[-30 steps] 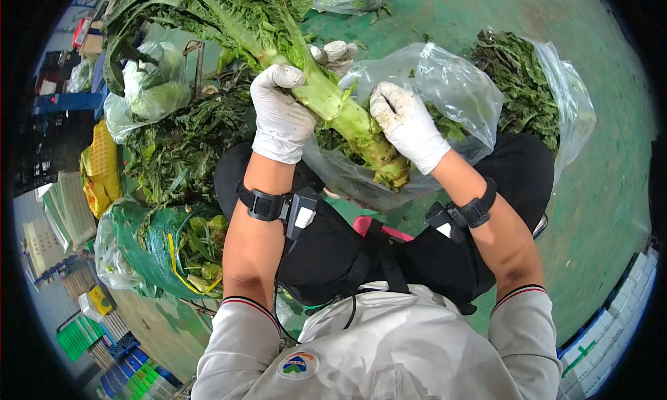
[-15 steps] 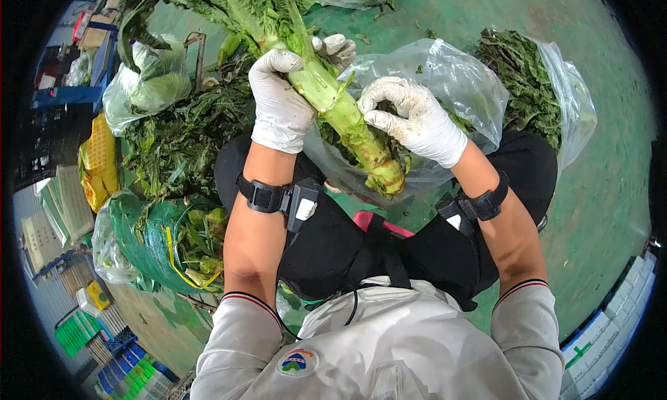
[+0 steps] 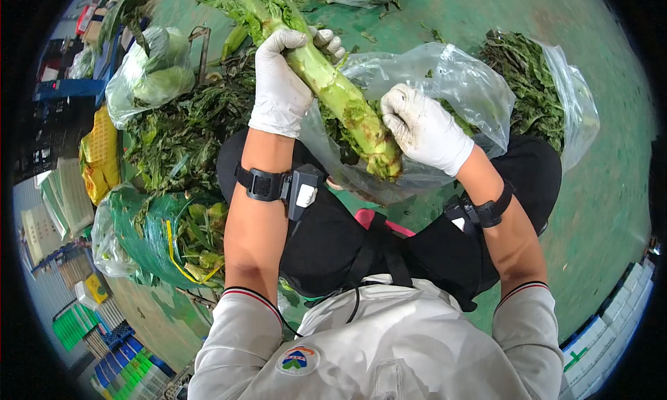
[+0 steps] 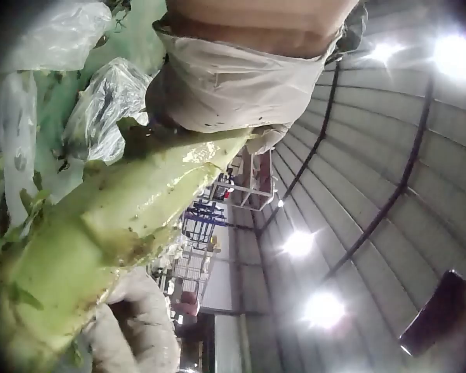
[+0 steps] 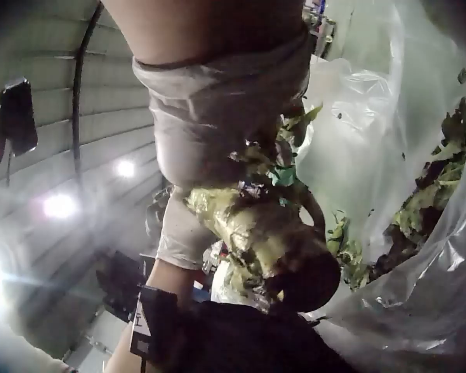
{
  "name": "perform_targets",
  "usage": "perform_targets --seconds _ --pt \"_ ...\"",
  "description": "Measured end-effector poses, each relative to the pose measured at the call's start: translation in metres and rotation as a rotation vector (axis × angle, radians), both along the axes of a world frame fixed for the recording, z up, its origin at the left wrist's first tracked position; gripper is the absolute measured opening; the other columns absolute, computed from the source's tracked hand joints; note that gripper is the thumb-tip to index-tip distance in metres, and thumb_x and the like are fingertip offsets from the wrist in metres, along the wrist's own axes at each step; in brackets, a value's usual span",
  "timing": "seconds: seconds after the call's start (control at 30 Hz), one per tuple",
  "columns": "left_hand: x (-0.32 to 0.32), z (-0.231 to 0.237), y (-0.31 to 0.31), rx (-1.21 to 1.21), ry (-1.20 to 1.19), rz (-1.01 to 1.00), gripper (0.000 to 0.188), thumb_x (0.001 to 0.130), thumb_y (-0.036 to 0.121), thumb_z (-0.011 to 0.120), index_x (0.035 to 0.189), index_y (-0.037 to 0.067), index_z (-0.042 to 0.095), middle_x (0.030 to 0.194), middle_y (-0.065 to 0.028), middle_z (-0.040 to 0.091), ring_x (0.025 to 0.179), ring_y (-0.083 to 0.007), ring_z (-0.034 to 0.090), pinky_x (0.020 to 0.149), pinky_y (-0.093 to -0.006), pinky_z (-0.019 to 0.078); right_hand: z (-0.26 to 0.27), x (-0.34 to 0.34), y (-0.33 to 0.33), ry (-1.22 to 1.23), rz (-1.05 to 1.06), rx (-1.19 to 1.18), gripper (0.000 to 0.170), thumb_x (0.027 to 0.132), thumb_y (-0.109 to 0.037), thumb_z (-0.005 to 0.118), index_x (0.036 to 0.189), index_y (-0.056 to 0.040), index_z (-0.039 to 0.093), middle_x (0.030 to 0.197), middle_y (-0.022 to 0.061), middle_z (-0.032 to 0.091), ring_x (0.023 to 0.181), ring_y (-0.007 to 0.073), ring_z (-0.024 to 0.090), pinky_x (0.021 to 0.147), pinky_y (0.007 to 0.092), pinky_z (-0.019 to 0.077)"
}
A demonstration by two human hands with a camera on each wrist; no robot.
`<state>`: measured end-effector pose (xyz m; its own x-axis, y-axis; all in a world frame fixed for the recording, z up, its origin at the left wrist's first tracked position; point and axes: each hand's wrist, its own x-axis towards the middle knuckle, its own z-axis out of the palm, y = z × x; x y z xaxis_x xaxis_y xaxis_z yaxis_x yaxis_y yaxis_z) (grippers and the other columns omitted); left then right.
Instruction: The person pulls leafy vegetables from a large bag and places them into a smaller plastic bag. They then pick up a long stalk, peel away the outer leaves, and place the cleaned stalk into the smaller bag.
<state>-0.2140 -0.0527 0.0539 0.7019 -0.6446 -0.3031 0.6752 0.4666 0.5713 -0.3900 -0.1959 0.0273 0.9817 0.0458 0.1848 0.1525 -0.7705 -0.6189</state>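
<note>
A thick pale-green stem (image 3: pixel 337 101) with leaves at its upper end slants across the head view, its brownish cut end at the lower right. The gloved left hand (image 3: pixel 283 80) grips it near the leafy end, fingers wrapped round behind. Against the stem's lower right side, the gloved right hand (image 3: pixel 424 129) has its thumb and fingers curled together, pinching at a ragged leaf bit (image 3: pixel 369 112); the exact contact is partly hidden. The right wrist view shows the stem's end (image 5: pixel 272 241) below the glove, with leaf scraps (image 5: pixel 291 128) beside it.
Under the stem lies a clear plastic bag (image 3: pixel 479 87) with leaves. Dark leaves in another bag (image 3: pixel 531 87) are at the right. Leaf piles (image 3: pixel 191 132), bagged cabbages (image 3: pixel 156 70) and a green net sack (image 3: pixel 149 237) stand at the left.
The stem and left hand have moved slightly up. The right hand went from closed fingers to a wider curl beside the stem, then closed again lower along it.
</note>
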Motion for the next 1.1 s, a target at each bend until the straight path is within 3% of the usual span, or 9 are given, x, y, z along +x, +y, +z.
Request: perform_targets --seconds 0.17,0.33,0.43,0.63,0.77,0.87,1.03,1.07,1.1 --pt "-0.006 -0.006 -0.006 0.096 -0.047 0.077 0.015 0.071 0.009 0.056 0.082 -0.002 0.055 0.082 -0.0136 0.061 0.080 -0.0308 0.060 0.080 -0.0439 0.0497 0.014 0.007 0.022 -0.218 -0.184 0.044 0.046 0.077 -0.021 0.065 0.117 -0.0073 0.048 0.103 0.0167 0.052 0.102 0.0355 0.051 0.087 0.0406 0.0429" --pt "-0.011 -0.013 -0.009 0.170 -0.096 0.164 0.011 0.073 0.006 0.058 0.080 -0.002 0.056 0.079 -0.0136 0.061 0.074 -0.0275 0.061 0.074 -0.0399 0.0509 -0.015 0.008 0.036 -0.138 -0.192 0.049 0.030 0.079 -0.024 0.065 0.100 -0.0065 0.053 0.089 0.0139 0.056 0.086 0.0335 0.056 0.075 0.0395 0.0473" --pt "-0.013 -0.016 -0.010 0.201 -0.163 0.204 0.009 0.074 0.005 0.058 0.079 -0.003 0.057 0.077 -0.0135 0.060 0.069 -0.0254 0.061 0.068 -0.0364 0.0509 -0.014 0.011 0.042 -0.185 -0.268 -0.121 0.024 0.078 -0.021 0.064 0.088 -0.0044 0.052 0.078 0.0133 0.056 0.075 0.0319 0.058 0.067 0.0401 0.0487" --pt "-0.022 -0.018 -0.017 0.201 -0.203 0.230 0.009 0.077 0.006 0.058 0.078 -0.003 0.057 0.071 -0.0122 0.058 0.061 -0.0224 0.058 0.062 -0.0328 0.0485 -0.010 0.015 0.047 -0.087 -0.427 -0.280 0.020 0.074 -0.016 0.062 0.082 -0.0028 0.049 0.073 0.0143 0.054 0.068 0.0299 0.058 0.063 0.0384 0.0499" --pt "-0.023 -0.020 -0.015 0.282 -0.216 0.253 0.010 0.078 0.009 0.057 0.084 0.001 0.055 0.079 -0.0106 0.058 0.071 -0.0251 0.058 0.071 -0.0368 0.0492 -0.006 0.013 0.034 -0.114 -0.350 -0.116 0.022 0.073 -0.016 0.062 0.083 -0.0011 0.049 0.078 0.0182 0.053 0.077 0.0309 0.057 0.064 0.0393 0.0497" --pt "-0.021 -0.014 -0.015 0.255 -0.177 0.234 0.008 0.078 0.008 0.057 0.081 0.002 0.053 0.078 -0.0100 0.057 0.070 -0.0235 0.057 0.070 -0.0355 0.0494 0.002 0.009 0.034 -0.188 -0.257 -0.128 0.024 0.073 -0.017 0.062 0.085 -0.0004 0.049 0.083 0.0193 0.051 0.080 0.0315 0.056 0.064 0.0397 0.0497" --pt "-0.019 -0.031 -0.017 0.234 -0.117 0.207 0.010 0.077 0.006 0.058 0.084 0.001 0.053 0.077 -0.0101 0.057 0.068 -0.0248 0.056 0.070 -0.0375 0.0490 0.001 0.009 0.050 -0.063 -0.406 -0.304 0.029 0.071 -0.020 0.064 0.087 0.0007 0.050 0.087 0.0175 0.050 0.080 0.0315 0.056 0.064 0.0372 0.0507" --pt "-0.022 -0.033 -0.022 0.247 -0.080 0.310 0.009 0.073 0.005 0.060 0.074 -0.003 0.057 0.068 -0.0125 0.057 0.057 -0.0234 0.056 0.057 -0.0341 0.0476 0.000 0.011 0.050 -0.018 -0.431 -0.319 0.030 0.071 -0.020 0.064 0.087 0.0010 0.050 0.087 0.0175 0.050 0.080 0.0314 0.056 0.064 0.0367 0.0509" --pt "-0.023 -0.032 -0.024 0.268 -0.079 0.320 0.009 0.073 0.005 0.060 0.073 -0.003 0.057 0.068 -0.0124 0.057 0.057 -0.0231 0.056 0.056 -0.0339 0.0474 0.000 0.011 0.050 0.028 -0.456 -0.334 0.031 0.070 -0.020 0.065 0.088 0.0014 0.050 0.087 0.0174 0.050 0.081 0.0313 0.056 0.065 0.0362 0.0511"
